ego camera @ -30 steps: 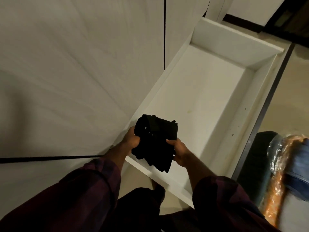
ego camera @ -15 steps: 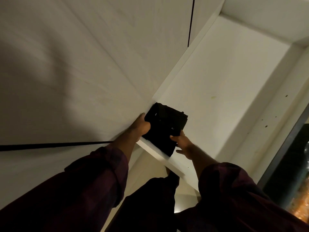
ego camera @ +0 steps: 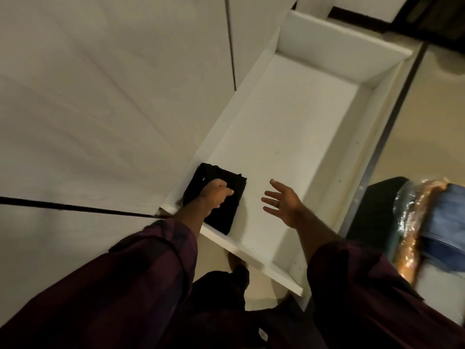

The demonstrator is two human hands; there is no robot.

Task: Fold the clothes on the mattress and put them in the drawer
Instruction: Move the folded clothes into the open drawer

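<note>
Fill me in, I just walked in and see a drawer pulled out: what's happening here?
A person in dark maroon sleeves is putting away a folded black garment. It lies in the near left corner of the open white drawer, with the left hand on top of it. The right hand hovers beside it over the drawer floor, fingers spread, holding nothing. The rest of the drawer floor in view is bare.

No text, label, brand, number or sign can be read anywhere, neither on the white open drawer (ego camera: 297, 137) nor around it.

Garment (ego camera: 221, 197) in drawer (ego camera: 324, 46) (near-left corner, seemingly)
</note>
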